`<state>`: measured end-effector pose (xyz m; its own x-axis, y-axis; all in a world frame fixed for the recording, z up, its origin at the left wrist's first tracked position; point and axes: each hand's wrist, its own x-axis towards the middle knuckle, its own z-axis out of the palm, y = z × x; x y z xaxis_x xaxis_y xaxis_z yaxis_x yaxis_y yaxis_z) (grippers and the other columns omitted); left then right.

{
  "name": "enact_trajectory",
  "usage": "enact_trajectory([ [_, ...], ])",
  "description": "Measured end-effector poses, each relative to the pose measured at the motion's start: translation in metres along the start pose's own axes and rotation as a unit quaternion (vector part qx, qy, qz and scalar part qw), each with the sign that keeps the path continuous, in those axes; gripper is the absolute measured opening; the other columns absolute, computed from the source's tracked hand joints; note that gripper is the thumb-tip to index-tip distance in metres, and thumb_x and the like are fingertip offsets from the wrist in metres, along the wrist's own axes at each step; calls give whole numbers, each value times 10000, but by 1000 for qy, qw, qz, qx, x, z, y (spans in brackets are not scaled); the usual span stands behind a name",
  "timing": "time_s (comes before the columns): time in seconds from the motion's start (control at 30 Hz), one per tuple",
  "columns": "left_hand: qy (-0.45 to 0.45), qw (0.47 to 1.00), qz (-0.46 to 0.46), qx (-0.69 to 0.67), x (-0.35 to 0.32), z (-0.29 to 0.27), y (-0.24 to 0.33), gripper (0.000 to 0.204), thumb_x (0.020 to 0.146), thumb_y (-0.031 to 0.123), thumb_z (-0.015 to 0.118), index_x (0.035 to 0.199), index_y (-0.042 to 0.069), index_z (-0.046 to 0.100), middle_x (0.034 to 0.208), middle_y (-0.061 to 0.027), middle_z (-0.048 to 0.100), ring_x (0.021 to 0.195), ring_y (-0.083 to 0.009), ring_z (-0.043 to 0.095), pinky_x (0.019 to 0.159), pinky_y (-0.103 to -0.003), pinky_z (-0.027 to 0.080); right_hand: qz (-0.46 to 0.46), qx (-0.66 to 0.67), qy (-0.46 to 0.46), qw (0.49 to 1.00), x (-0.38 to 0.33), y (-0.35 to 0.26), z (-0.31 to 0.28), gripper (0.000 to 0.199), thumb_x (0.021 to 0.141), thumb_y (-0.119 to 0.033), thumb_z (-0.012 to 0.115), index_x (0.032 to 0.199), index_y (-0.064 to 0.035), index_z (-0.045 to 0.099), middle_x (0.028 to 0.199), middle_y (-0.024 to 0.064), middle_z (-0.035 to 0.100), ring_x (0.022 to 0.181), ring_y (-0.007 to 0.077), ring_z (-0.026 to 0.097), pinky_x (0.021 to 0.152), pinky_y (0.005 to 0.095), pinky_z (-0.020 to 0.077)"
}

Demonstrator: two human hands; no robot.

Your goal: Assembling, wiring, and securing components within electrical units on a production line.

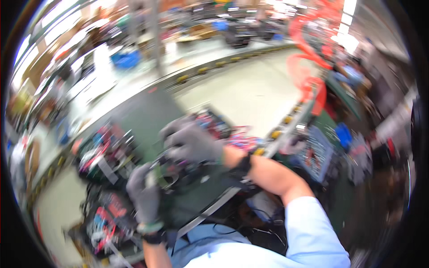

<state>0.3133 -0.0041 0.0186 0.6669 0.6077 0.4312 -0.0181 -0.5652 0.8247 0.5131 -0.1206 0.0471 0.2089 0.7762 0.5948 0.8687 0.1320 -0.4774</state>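
Both my hands wear grey gloves and meet over a dark green work surface (196, 196). Between them is a small dark assembly with a greenish ring-shaped part (169, 175), too blurred to name more exactly. My left hand (145, 192) is closed at its near left side, thumb and fingers against it. My right hand (192, 142) lies over its far right side with fingers curled round it; what sits under that palm is hidden.
Dark trays with colourful wired parts (105, 154) stand left, with more such parts (107, 219) nearer me. Another parts tray (212, 123) is behind my right hand. A conveyor belt (241, 85) crosses beyond. A red coiled hose (308, 85) hangs at right, near a blue-grey tray (315, 154).
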Motion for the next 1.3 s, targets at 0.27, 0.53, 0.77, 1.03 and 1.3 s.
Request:
enact_trajectory([
  [0.27,2,999,45,16,7,13,-16,108,825,-89,543,892,-58,621,823,-123,617,752,-236,585,735,-354,471,24,0,15,1000,0,3,10,70,695,-178,708,659,-141,661,929,-17,684,957,217,619,880,405,407],
  [0.53,-1,968,-158,-195,-15,5,31,272,988,191,519,910,-33,652,822,-84,650,743,-175,573,700,-307,475,8,-37,9,999,-1,-1,22,55,738,-225,727,748,-191,684,1071,-6,667,1031,228,605,924,424,384],
  [0.77,-34,990,-107,-87,4,-3,38,383,1010,200,504,691,-10,531,605,-27,498,596,-142,397,569,-339,361,-23,-62,-71,995,3,9,24,134,792,-291,666,772,-177,734,1142,-16,660,1124,207,556,953,448,346],
  [1.03,-112,964,-178,-164,5,1,36,450,1057,328,454,736,19,516,686,33,471,656,-109,381,577,-322,333,-10,-45,-100,994,2,10,19,143,780,-296,673,762,-174,744,1174,-11,665,1151,205,549,951,435,356],
  [1.3,-113,851,-362,-363,7,17,-23,522,994,485,498,1183,10,603,951,-115,684,766,-217,669,662,-319,549,19,-24,-124,992,12,9,21,159,721,-347,718,767,-202,762,1092,-43,681,1138,192,558,957,408,342],
])
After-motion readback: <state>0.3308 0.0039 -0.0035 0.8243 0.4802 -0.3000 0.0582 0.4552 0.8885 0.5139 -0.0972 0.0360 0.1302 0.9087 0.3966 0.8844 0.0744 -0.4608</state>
